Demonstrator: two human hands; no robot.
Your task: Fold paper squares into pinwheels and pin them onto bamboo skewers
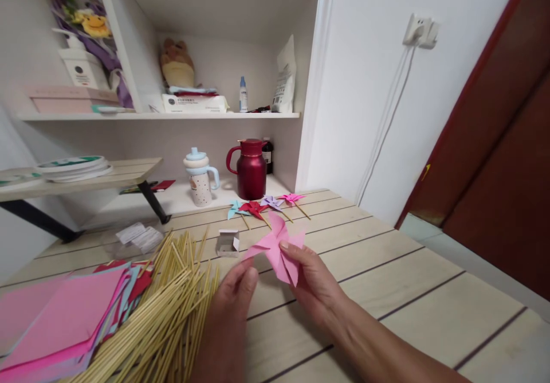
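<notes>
pinwheel: pink paper pinwheel (278, 250), folded already, held up just above the surface (387, 268) around its middle, a bit toward the far edge. No stick on it that I can see.

right hand: my right hand (315, 282) has it, thumb on the front near the centre, fingers tucked behind the lower blades. Closed firmly on the paper.

left hand: left hand (236, 291) sits just beside the pinwheel's left blade, fingers loosely curled and narrow. It's blurry, so I can't tell if it's pinching something small or just touching the paper edge.

step: my read is the blades are done and this is the fixing-the-centre / mounting stage. The next move probably calls for a pin or a stick, and for keeping the centre layers pressed so they don't spring open.

sticks: big loose pile of bamboo sticks (172, 308) right next to the left hand, toward the near-left corner.

paper: stack of coloured paper sheets (64, 320), mostly pink, at the left edge, partly under the sticks.

box: small open white box (227, 242) just beyond the hands, could be pins, can't see inside.

finished ones: row of small pinwheels (264, 205) on sticks near the far edge.

back: red jug (250, 168) and a lidded cup (200, 178) on the ledge behind.
</notes>
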